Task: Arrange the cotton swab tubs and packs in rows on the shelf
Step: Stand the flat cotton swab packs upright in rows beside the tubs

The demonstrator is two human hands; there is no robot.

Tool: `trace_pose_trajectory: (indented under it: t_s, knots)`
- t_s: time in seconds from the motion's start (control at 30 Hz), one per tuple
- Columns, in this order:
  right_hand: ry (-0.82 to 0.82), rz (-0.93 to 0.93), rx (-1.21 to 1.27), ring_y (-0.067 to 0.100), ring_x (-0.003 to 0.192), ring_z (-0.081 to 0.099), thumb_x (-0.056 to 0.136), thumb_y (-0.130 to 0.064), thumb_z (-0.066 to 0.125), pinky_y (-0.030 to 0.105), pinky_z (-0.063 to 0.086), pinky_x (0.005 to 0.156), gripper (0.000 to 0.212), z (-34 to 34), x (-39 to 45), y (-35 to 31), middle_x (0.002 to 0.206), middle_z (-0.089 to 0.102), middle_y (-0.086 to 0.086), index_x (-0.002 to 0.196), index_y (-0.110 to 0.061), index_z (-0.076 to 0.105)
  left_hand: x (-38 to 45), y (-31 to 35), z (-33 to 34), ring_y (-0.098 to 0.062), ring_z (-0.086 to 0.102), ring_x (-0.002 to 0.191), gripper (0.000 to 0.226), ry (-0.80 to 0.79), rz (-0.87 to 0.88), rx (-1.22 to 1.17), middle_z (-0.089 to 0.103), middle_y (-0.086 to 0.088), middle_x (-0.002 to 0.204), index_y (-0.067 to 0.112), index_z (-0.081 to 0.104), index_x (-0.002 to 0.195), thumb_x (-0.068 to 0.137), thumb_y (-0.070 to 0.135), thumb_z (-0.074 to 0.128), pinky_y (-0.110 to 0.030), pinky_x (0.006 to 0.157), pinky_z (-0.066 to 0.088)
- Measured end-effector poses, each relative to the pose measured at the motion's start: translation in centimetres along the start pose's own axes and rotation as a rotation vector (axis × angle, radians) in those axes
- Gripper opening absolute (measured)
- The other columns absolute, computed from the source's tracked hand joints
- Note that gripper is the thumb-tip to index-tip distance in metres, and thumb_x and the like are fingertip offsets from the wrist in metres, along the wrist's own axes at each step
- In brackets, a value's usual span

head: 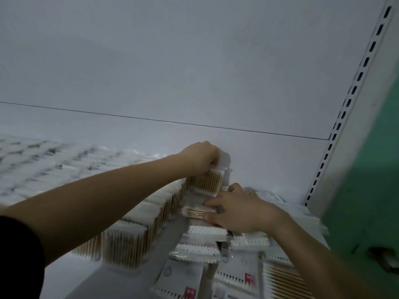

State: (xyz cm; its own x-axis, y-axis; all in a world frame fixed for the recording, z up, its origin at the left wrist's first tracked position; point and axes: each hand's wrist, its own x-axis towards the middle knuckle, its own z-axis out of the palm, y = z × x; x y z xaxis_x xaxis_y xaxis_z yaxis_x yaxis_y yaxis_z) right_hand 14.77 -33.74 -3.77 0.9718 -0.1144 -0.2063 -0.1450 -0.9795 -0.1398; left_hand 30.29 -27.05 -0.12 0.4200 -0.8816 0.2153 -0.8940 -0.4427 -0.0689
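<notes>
My left hand (pixel 199 157) reaches to the back of the white shelf (pixel 71 283) and grips the top of a clear cotton swab tub (pixel 208 181) with wooden sticks, at the far end of a row of like tubs (pixel 127 244). My right hand (pixel 239 209) lies just in front, fingers closed on a flat swab pack (pixel 194 212) that rests on a pile of loose packs (pixel 200 249).
More swab packs (pixel 32 165) lie blurred along the back left of the shelf. A slotted white upright (pixel 354 91) and a green panel (pixel 367 190) close off the right side. The white back wall (pixel 194 72) rises behind.
</notes>
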Motion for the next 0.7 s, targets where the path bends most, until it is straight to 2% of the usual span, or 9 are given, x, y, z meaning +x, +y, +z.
trace_pose_trajectory:
  t_s: [0.2, 0.27, 0.33, 0.4, 0.47, 0.57, 0.7]
  knots:
    - [-0.005, -0.005, -0.036, 0.023, 0.135, 0.024, 0.093, -0.067, 0.038, 0.055, 0.030, 0.107, 0.052, -0.1, -0.3, 0.2, 0.144, 0.047, -0.006, 0.141, -0.046, 0.043, 0.4, -0.1, 0.8, -0.027, 0.061, 0.090, 0.014, -0.024, 0.046, 0.037, 0.065, -0.007, 0.098, 0.014, 0.062, 0.096, 0.084, 0.007, 0.059, -0.031, 0.073, 0.044]
    - [-0.016, -0.007, 0.000, 0.024, 0.138, 0.024, 0.092, -0.067, 0.041, 0.053, 0.031, 0.109, 0.055, -0.4, -0.3, 0.3, 0.149, 0.042, -0.004, 0.144, -0.047, 0.039, 0.3, -0.1, 0.7, -0.024, 0.060, 0.092, 0.021, -0.022, 0.045, 0.028, 0.064, -0.004, 0.101, 0.015, 0.061, 0.105, 0.085, 0.011, 0.062, -0.029, 0.072, 0.042]
    - [0.034, -0.029, 0.138, 0.023, 0.137, 0.034, 0.091, -0.066, 0.047, 0.044, 0.037, 0.107, 0.058, -1.3, -0.6, 0.4, 0.152, 0.040, -0.002, 0.145, -0.046, 0.038, 0.0, 0.0, 0.1, -0.022, 0.060, 0.096, 0.028, -0.005, 0.053, 0.010, 0.064, -0.001, 0.105, 0.018, 0.060, 0.112, 0.084, 0.017, 0.066, -0.030, 0.076, 0.046]
    - [0.141, -0.089, 0.274, 0.018, 0.128, 0.047, 0.095, -0.058, 0.051, 0.034, 0.041, 0.103, 0.052, -2.4, -1.5, 0.6, 0.147, 0.047, -0.002, 0.142, -0.037, 0.047, -0.7, 0.4, -1.2, -0.018, 0.058, 0.098, 0.035, 0.034, 0.055, -0.020, 0.062, 0.001, 0.108, 0.019, 0.060, 0.117, 0.083, 0.022, 0.069, -0.032, 0.082, 0.047]
    - [0.257, -0.101, 0.355, 0.011, 0.114, 0.054, 0.097, -0.048, 0.054, 0.029, 0.043, 0.097, 0.037, -3.6, -2.6, 1.2, 0.133, 0.058, -0.006, 0.130, -0.033, 0.059, -1.7, 1.2, -2.8, -0.013, 0.055, 0.092, 0.032, 0.100, 0.035, -0.097, 0.063, 0.004, 0.107, 0.020, 0.062, 0.117, 0.086, 0.026, 0.069, -0.030, 0.082, 0.047]
    - [0.350, -0.041, 0.389, 0.010, 0.102, 0.060, 0.096, -0.043, 0.056, 0.030, 0.048, 0.091, 0.024, -5.3, -4.0, 3.0, 0.113, 0.063, -0.009, 0.115, -0.032, 0.065, -3.4, 2.8, -4.8, -0.010, 0.062, 0.087, 0.021, 0.178, 0.006, -0.293, 0.069, 0.008, 0.098, 0.021, 0.069, 0.107, 0.087, 0.028, 0.067, -0.028, 0.081, 0.050]
    - [0.431, 0.028, 0.362, 0.012, 0.092, 0.061, 0.097, -0.041, 0.055, 0.036, 0.051, 0.086, 0.022, -6.4, -5.8, 5.6, 0.105, 0.065, -0.005, 0.104, -0.025, 0.068, -5.0, 5.8, -5.5, -0.005, 0.065, 0.086, 0.016, 0.176, -0.013, -0.432, 0.070, 0.009, 0.095, 0.022, 0.071, 0.102, 0.089, 0.027, 0.065, -0.020, 0.078, 0.051]
